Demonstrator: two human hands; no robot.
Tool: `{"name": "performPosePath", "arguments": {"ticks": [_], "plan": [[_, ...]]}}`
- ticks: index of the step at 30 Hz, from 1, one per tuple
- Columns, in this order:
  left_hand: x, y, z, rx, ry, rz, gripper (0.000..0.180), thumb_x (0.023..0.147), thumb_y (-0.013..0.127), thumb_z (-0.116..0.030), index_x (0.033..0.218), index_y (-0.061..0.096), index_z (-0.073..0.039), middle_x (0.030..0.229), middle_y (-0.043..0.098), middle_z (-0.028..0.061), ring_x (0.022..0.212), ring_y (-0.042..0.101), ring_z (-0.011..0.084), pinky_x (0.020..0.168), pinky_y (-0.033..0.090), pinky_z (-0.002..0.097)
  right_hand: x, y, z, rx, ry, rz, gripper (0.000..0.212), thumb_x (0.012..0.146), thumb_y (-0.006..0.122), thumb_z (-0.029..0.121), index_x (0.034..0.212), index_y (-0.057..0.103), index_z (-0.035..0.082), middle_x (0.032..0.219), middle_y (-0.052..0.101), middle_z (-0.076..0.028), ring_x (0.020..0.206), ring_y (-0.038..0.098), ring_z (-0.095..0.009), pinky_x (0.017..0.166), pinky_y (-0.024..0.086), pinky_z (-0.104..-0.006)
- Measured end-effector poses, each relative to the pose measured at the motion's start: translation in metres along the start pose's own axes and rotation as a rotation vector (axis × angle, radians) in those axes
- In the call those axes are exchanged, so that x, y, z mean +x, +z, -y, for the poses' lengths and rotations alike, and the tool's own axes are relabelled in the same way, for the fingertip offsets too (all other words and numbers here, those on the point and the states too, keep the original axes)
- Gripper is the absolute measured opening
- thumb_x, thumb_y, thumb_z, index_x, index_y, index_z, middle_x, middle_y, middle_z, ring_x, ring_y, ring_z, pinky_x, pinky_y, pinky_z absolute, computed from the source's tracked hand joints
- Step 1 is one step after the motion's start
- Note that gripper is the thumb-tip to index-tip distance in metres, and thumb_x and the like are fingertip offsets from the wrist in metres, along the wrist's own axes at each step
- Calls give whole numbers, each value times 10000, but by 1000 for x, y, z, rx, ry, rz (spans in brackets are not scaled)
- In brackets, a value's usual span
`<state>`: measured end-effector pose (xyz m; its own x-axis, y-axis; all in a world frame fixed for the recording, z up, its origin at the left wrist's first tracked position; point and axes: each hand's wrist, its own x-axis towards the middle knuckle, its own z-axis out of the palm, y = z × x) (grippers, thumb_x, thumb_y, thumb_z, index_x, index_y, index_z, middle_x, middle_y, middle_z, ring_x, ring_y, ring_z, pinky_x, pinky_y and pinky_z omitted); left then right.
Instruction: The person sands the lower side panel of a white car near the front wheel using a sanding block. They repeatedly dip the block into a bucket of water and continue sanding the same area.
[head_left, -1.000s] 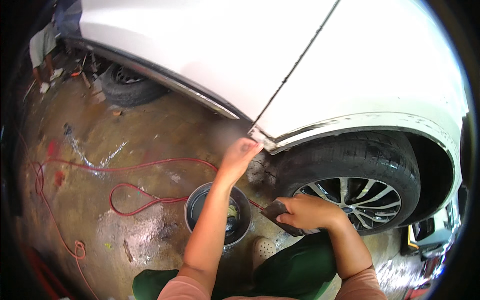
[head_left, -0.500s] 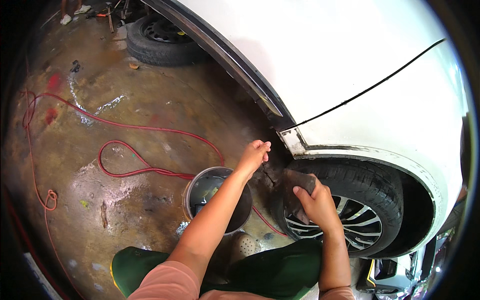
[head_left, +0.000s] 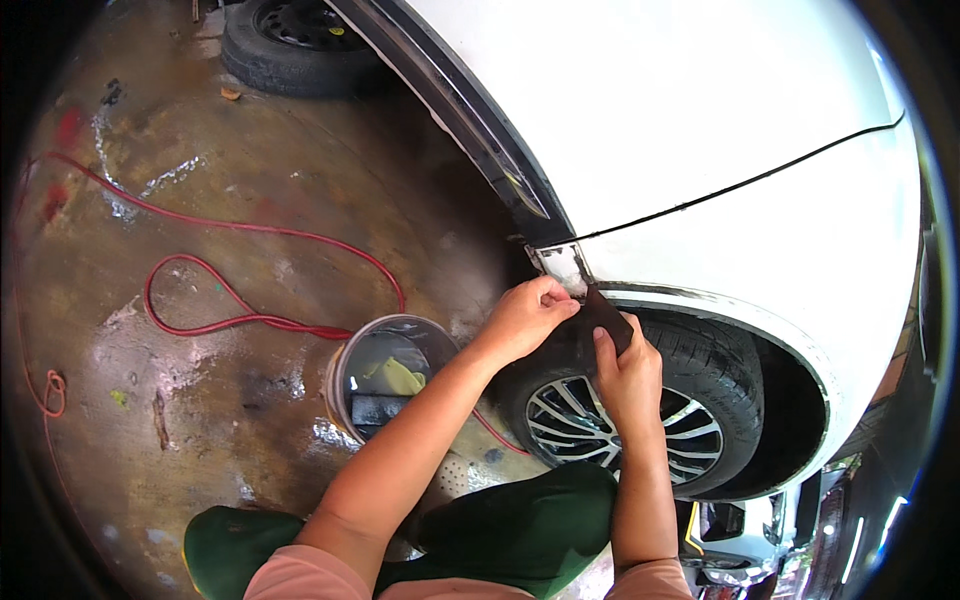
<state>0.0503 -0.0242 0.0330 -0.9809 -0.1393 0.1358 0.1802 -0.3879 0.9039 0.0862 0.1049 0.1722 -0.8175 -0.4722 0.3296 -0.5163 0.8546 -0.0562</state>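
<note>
My right hand [head_left: 629, 378] grips a dark brown sheet of sandpaper [head_left: 607, 322], thumb on the near face. Its upper corner reaches the lower edge of the white car panel [head_left: 566, 268], where the paint is scuffed grey and dark. Beside it, my left hand [head_left: 528, 318] is closed, thumb and fingers drawn together near that same corner. Whether anything lies between those fingertips is hidden. Below the hands is the front tyre [head_left: 685, 362] with its silver-spoked wheel [head_left: 575, 420], partly covered by my right hand and the sandpaper.
Left of my left forearm stands a bucket [head_left: 338, 385] of water with a yellow-green piece [head_left: 402, 378] and a dark block [head_left: 378, 410] in it. A red hose [head_left: 240, 228] loops over the wet floor. A loose wheel [head_left: 262, 68] lies at the far left.
My left hand has moved to the panel's corner. The right hand has raised the sandpaper up to the panel edge. The view has shifted, showing more inside the bucket.
</note>
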Motion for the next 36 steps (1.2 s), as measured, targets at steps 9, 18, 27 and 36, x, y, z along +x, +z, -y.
{"name": "performPosePath", "arguments": {"ticks": [9,18,27,36], "plan": [[-22,47,9,40,131,-147,301,916,781,-300,933,691,-13,883,693,150,782,691,261,728,552,376,-15,-3,-11,170,71,-57,188,987,667,126,1133,688,11,872,729,-223,766,734,-356,714,557,-395],[-6,29,-1,-396,-49,263,215,985,740,-219,1058,709,-18,970,691,-22,895,598,57,804,496,248,-18,-12,-23,636,275,-63,223,1008,690,156,1141,677,-22,1003,729,-85,924,647,-142,832,524,-305],[-2,-6,-11,-446,28,218,196,998,731,-258,982,701,-65,884,615,-60,827,518,42,755,436,227,-19,-11,-36,1229,299,-8,371,976,739,219,1225,545,25,1108,667,-55,984,626,-130,917,503,-298],[-16,29,18,-623,-18,198,162,986,739,-236,991,690,-81,928,628,-54,894,550,49,811,447,238,-20,-9,-9,709,281,13,327,982,735,139,1245,645,-34,1137,734,-99,1001,667,-141,891,534,-303]]}}
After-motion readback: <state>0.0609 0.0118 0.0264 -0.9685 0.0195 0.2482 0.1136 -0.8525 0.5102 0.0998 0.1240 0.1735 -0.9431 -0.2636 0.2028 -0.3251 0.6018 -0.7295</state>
